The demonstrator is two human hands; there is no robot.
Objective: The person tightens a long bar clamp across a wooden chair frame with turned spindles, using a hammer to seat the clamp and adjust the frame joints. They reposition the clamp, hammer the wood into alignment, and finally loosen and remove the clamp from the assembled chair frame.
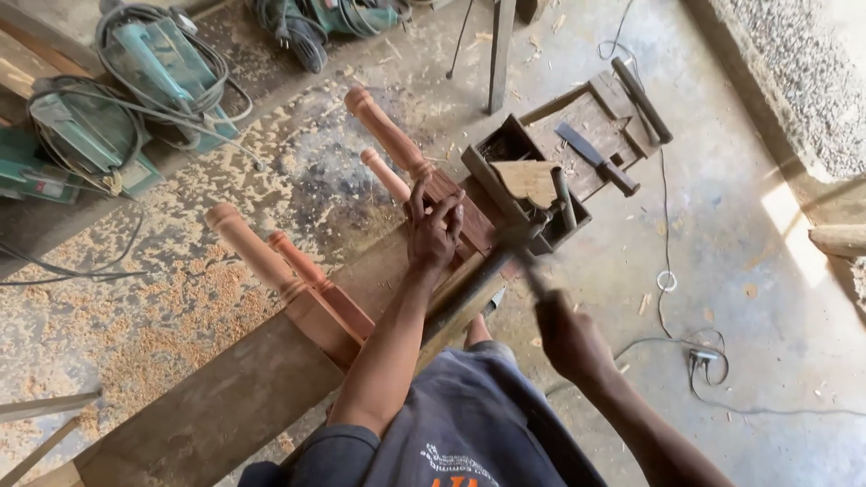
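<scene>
Head view: hammering at a wooden bench.
Right hand [570, 338] grips a hammer [526, 242], fingers wrapped shut on its handle; left hand [433, 230] pinches something too small to tell against the turned leg [410, 158]; wooden toolbox [577, 149] lies beyond.

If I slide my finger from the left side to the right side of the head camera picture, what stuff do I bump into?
Teal power tools with cables → lower pair of turned wooden legs → left hand → hammer head → right hand → chisel in the wooden toolbox → white cord on the floor.
</scene>
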